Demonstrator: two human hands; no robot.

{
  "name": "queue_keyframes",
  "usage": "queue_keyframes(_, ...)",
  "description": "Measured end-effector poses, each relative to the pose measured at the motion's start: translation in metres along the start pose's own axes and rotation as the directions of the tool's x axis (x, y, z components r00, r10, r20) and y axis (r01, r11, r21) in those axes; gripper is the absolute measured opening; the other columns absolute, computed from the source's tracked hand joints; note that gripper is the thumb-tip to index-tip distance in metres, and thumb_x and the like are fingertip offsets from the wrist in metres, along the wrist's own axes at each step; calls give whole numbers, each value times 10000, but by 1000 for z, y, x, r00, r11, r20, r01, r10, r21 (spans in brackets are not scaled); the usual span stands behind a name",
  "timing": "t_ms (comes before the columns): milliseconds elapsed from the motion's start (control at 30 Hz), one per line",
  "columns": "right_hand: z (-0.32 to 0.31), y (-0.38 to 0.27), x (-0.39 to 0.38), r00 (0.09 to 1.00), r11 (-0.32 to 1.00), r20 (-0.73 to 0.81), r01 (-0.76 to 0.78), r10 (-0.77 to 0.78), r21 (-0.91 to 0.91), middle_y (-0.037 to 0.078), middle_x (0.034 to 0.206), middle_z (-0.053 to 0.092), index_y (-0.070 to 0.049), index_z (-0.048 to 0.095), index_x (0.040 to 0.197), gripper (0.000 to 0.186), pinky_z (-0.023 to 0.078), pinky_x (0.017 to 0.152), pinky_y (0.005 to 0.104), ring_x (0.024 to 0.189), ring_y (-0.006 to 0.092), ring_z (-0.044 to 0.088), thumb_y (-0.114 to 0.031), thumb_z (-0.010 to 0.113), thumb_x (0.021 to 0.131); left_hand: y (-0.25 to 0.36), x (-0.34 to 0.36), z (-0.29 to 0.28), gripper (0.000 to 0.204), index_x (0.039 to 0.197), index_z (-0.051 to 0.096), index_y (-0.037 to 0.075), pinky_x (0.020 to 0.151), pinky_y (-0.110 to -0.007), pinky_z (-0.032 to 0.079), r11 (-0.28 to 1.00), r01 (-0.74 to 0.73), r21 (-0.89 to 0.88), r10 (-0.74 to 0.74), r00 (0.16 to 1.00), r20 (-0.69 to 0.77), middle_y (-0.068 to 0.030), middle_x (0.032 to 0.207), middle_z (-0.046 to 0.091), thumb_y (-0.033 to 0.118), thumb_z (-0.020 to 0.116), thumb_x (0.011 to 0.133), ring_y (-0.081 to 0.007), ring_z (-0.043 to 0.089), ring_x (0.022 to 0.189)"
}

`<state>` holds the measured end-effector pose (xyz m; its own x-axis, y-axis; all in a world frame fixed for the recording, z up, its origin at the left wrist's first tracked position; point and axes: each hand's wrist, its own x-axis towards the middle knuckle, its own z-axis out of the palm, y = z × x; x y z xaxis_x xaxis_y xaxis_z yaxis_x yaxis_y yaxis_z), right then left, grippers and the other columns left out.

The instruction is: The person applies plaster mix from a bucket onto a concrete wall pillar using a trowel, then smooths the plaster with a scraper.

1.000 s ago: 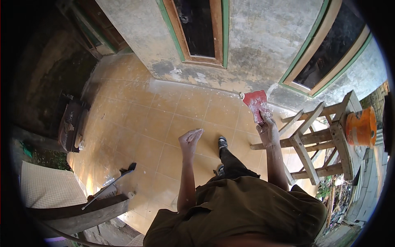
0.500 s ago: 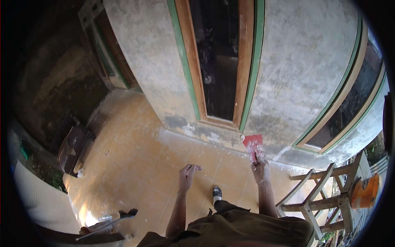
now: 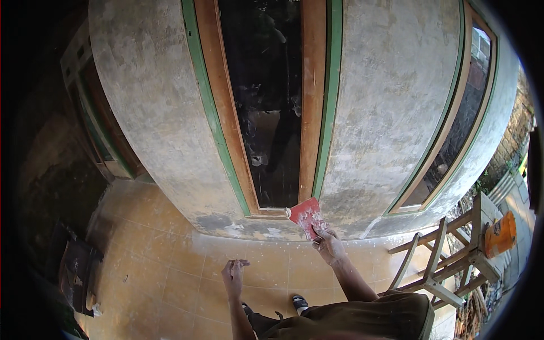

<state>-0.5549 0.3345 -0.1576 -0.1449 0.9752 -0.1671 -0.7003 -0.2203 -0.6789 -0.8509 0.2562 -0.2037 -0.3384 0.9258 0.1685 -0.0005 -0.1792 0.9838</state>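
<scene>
My right hand grips a red putty scraper, its blade smeared with white. A pale lump of putty sits on the blade's left corner, close to the lower end of the wooden window frame. I cannot tell whether the blade touches it. Lower and to the left, my left hand is held above the tiles with its fingers curled together. A small bar-like shape juts from it to the right; whether this is a finger or a held thing is unclear.
A grey, patchy plastered wall surrounds the green-edged window. To the right stands a wooden sawhorse-like stand beside an orange bucket. Dark furniture is at the left on the yellowish tiled floor. A second window is farther right.
My right hand has brought the scraper left, toward the window frame's bottom, and its blade is now tilted. My view has shifted nearer the wall and window. My left hand stays curled.
</scene>
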Motion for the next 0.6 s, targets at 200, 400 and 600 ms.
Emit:
queue_keyframes(200,74,46,11,980,998,-188,68,-65,9,-24,855,681,-142,666,983,92,417,556,248,669,73,597,-107,635,904,-24,40,-71,245,900,603,-62,807,-344,535,1000,-13,20,12,999,37,-147,855,682,131,473,976,-215,672,805)
queue_keyframes(400,129,105,46,988,992,-108,99,-107,-74,-30,835,684,-159,680,905,34,411,562,240,681,68,604,-132,669,888,14,84,-137,229,910,613,-54,813,-326,507,997,-57,51,50,989,139,-134,871,689,129,493,976,-193,659,828)
queue_keyframes(600,196,145,97,987,988,-50,149,-151,-31,-26,974,654,-139,630,1044,161,432,641,248,838,84,599,-100,654,890,-3,113,-231,221,908,619,-43,832,-311,490,1000,-28,1,28,998,58,-131,878,686,130,501,977,-180,651,846)
